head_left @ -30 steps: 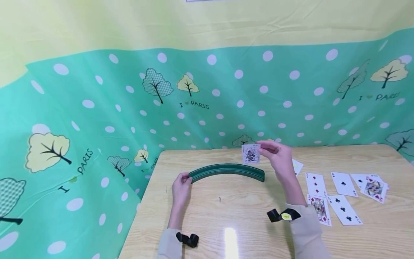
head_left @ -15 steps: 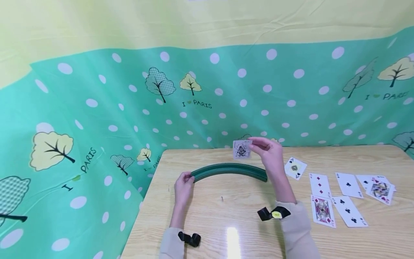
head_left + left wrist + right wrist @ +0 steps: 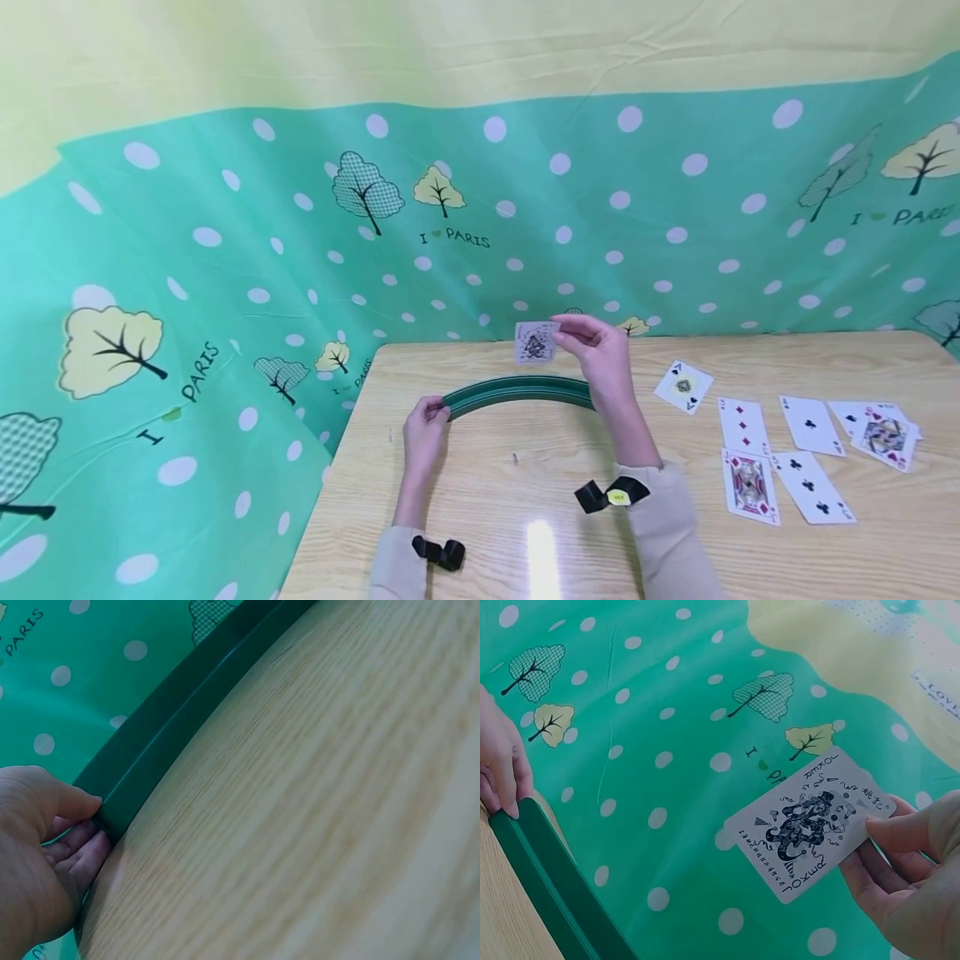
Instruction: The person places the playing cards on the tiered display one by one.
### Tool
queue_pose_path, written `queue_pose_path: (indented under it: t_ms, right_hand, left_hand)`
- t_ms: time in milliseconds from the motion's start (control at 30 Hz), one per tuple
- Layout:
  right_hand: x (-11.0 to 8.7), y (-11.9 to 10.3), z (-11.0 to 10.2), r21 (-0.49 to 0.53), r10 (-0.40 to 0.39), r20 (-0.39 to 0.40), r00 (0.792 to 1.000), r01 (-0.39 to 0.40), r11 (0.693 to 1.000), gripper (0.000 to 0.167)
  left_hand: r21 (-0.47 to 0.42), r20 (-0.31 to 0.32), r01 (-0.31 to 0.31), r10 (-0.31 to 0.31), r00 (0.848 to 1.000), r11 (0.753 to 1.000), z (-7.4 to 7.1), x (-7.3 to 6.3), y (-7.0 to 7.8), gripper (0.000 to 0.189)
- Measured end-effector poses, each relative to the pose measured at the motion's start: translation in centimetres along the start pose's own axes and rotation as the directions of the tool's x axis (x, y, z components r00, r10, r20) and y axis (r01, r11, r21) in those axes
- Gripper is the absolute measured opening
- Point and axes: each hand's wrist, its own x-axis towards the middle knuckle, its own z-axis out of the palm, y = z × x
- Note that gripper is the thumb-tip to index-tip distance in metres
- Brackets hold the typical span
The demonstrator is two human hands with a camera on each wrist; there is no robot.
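A curved dark green card holder (image 3: 517, 388) with a long groove lies on the wooden table. My left hand (image 3: 424, 433) pinches its left end, thumb on top, as the left wrist view shows with the holder (image 3: 150, 742) running up and away. Above the holder, my right hand (image 3: 603, 358) holds up a joker playing card (image 3: 536, 342) by its right edge. In the right wrist view the black-and-white joker (image 3: 810, 825) faces the camera, pinched between thumb and fingers. The holder's right end is hidden behind my right hand and wrist.
Face-up playing cards lie at the right: an ace of spades (image 3: 683, 387), a three of diamonds (image 3: 744, 427), an ace of clubs (image 3: 812, 426), a three of clubs (image 3: 813, 488), a red face card (image 3: 751, 487) and an overlapping pair with a queen (image 3: 885, 438). A polka-dot cloth (image 3: 465, 183) hangs behind.
My right hand has carried the joker leftward and slightly up over the holder, uncovering the ace of spades. The left hand keeps its grip on the holder's end.
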Motion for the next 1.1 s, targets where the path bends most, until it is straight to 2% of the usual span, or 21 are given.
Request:
queue_pose_path:
  t_ms: [267, 500, 767, 1100]
  right_hand:
    - [0.4, 0.6, 0.6, 0.041, -0.018, -0.001, 1.0, 0.018, 0.999, 0.021]
    - [0.4, 1.4, 1.5, 0.065, 0.022, 0.049, 0.999, -0.025, 0.998, 0.023]
    - [0.4, 2.3, 2.1, 0.085, 0.002, 0.06, 0.998, -0.007, 0.996, 0.022]
    - [0.5, 3.2, 2.7, 0.075, 0.008, 0.083, 0.997, -0.015, 0.997, 0.019]
  left_hand:
    - [0.002, -0.007, -0.014, 0.014, 1.0, 1.0, 0.0, 0.2, 0.0, 0.023]
    - [0.002, -0.01, -0.003, 0.003, 1.0, 1.0, 0.0, 0.0, 0.1, 0.023]
    - [-0.005, -0.008, -0.005, 0.005, 1.0, 1.0, 0.1, 0.0, 0.2, 0.022]
    - [-0.006, -0.001, -0.013, 0.013, 1.0, 1.0, 0.1, 0.0, 0.1, 0.023]
